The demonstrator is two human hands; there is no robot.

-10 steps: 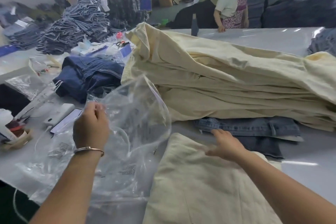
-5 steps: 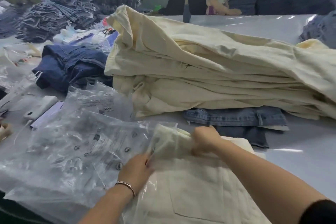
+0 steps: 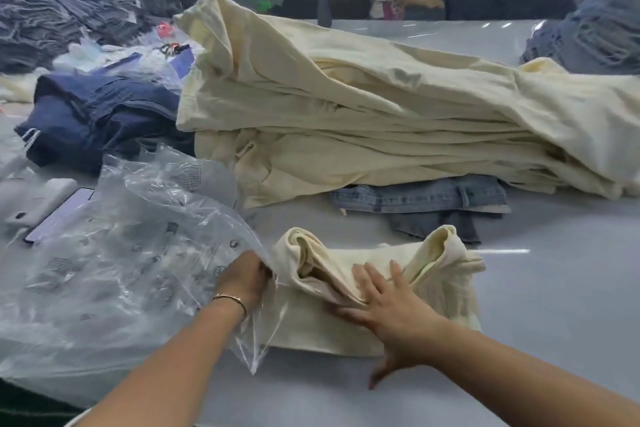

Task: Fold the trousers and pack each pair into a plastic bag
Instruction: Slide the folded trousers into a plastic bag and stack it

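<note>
Left hand (image 3: 244,279) pinches the bag (image 3: 114,253) mouth edge; right hand (image 3: 388,305) presses flat, fingers spread, on the folded trousers (image 3: 346,326). Cloth looks soft & floppy, bag thin & slippery, so prob. best to grip the fold's near edge.

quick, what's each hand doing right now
Left hand: gripping the edge of the bag.
Right hand: open, fingers spread, pressing flat on the folded trousers.

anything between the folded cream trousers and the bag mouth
Nothing visible. The left hand holds the plastic bag edge right against the folded cream trousers, with the right hand pressing flat on them.
</note>
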